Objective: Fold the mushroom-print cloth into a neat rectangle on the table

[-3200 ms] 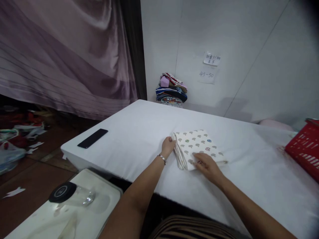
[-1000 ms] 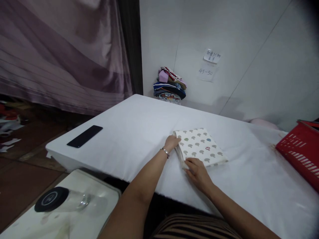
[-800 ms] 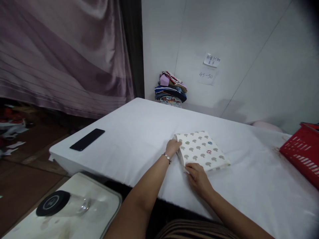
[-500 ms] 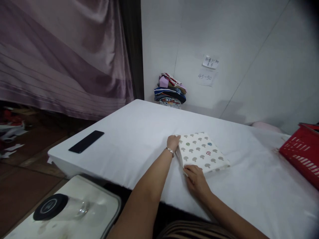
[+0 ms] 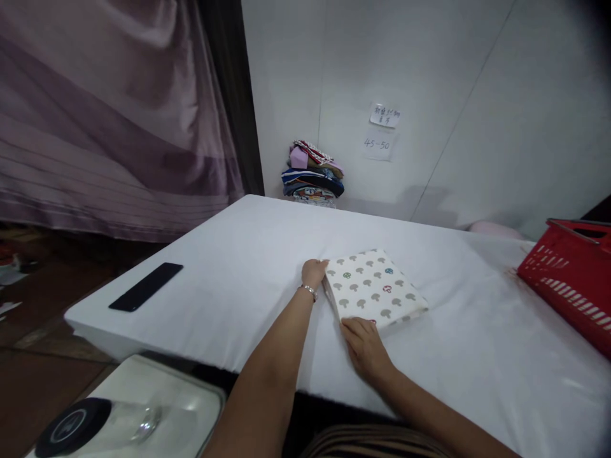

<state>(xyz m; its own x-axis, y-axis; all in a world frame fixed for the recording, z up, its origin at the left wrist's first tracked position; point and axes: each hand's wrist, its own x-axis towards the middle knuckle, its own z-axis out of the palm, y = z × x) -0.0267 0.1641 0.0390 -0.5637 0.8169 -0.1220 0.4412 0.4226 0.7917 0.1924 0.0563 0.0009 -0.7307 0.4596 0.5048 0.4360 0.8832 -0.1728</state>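
- Our left hand pinches the cloth at its left corner.
- Our right hand grips its near corner.
- Bare table surrounds it; our phone lies well left.

The folded cloth is patterned with grey mushroom shapes on off-white, broken by single green, blue and red ones. The table is covered in white. Red is shown by the basket, black by the flat slab, muted purple by the curtain.
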